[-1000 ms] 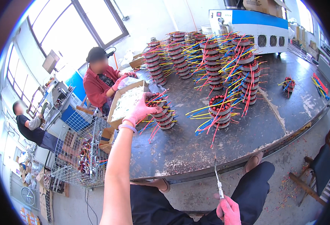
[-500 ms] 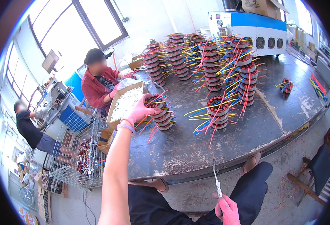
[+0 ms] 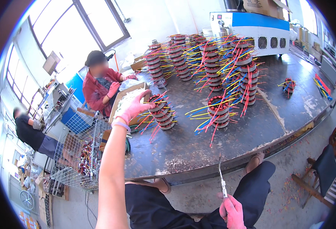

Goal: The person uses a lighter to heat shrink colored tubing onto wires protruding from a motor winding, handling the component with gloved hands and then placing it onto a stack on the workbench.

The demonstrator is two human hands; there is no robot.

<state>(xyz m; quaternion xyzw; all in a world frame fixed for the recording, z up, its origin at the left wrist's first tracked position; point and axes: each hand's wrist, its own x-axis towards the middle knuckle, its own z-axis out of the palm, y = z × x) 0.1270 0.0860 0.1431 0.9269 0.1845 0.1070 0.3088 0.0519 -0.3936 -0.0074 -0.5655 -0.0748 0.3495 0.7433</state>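
My left hand (image 3: 134, 108), in a pink glove, reaches out over the dark round table (image 3: 198, 149) and touches the top of a short stack of wound stator coils (image 3: 161, 112) with coloured wires. My right hand (image 3: 233, 210), also gloved pink, stays low by my lap and holds a thin metal hand tool (image 3: 222, 177) pointing up. Another short coil stack (image 3: 218, 111) stands nearer the table's middle.
Several tall coil stacks (image 3: 210, 65) crowd the far side, before a blue and white machine (image 3: 252, 32). A single coil (image 3: 289, 84) lies at right. A person in red (image 3: 99, 86) sits at the table's left; a wire cart (image 3: 80, 152) stands below. Another person (image 3: 28, 129) works far left.
My left hand has stayed at the short coil stack and my right hand still holds the tool low; the view has shifted slightly.
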